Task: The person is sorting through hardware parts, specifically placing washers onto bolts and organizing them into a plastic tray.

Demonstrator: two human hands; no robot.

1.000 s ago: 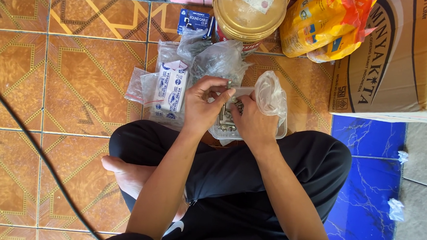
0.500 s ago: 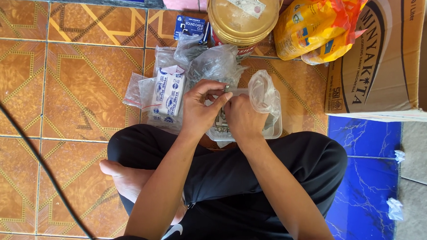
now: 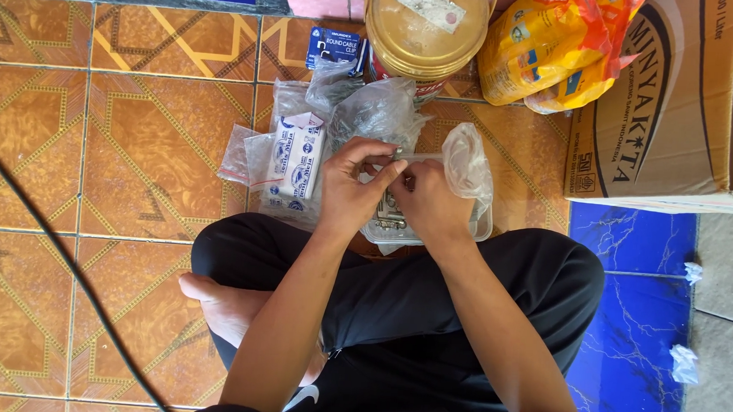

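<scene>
Seated cross-legged on the tiled floor (image 3: 135, 160), the person has both hands together over a clear plastic tray (image 3: 476, 227) of small metal parts. The left hand (image 3: 352, 190) is closed, its fingertips pinching one end of a thin pale rod-like piece (image 3: 419, 156); the right hand (image 3: 429, 203) is curled close beside it, fingers bent in on something small that cannot be made out. A crumpled clear bag (image 3: 467, 159) hangs right at the rod's far end, touching the right hand. Judging by the look of it, the work is mid-way: the tray holds hardware, several bags lie open, and the piece is up in the fingers, not set down. Just left of the hands lies a white-and-blue packet in plastic (image 3: 295, 156), with a greyish bag (image 3: 380, 110) behind it and a small blue box (image 3: 334, 50) beyond. Further back sit a round gold-lidded tin (image 3: 426, 25), a yellow-orange sack (image 3: 550, 44) and a cardboard carton (image 3: 664, 105). A black cable (image 3: 47, 239) crosses the floor, well apart. The bags crowd the hands closely.
</scene>
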